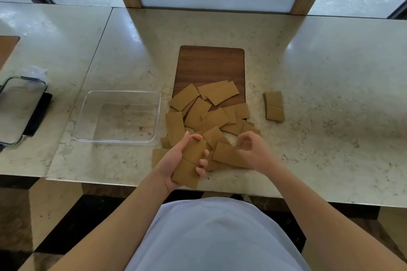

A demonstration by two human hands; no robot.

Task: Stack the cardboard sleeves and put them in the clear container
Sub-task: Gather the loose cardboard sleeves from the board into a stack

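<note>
Sleeves (189, 166) fill the left grip (176, 160) at the counter edge; right grip (253, 149) pinches one sleeve (229, 155).

on the counter (319, 68): container (116, 141) left of sleeve pile (209, 116), pile overlapping board (211, 64), small stack (274, 105) right.

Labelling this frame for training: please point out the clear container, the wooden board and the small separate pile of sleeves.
clear container (77, 130): head view, left wall.
wooden board (211, 64): head view, bare far half.
small separate pile of sleeves (274, 105): head view, middle of top sleeve.
</note>
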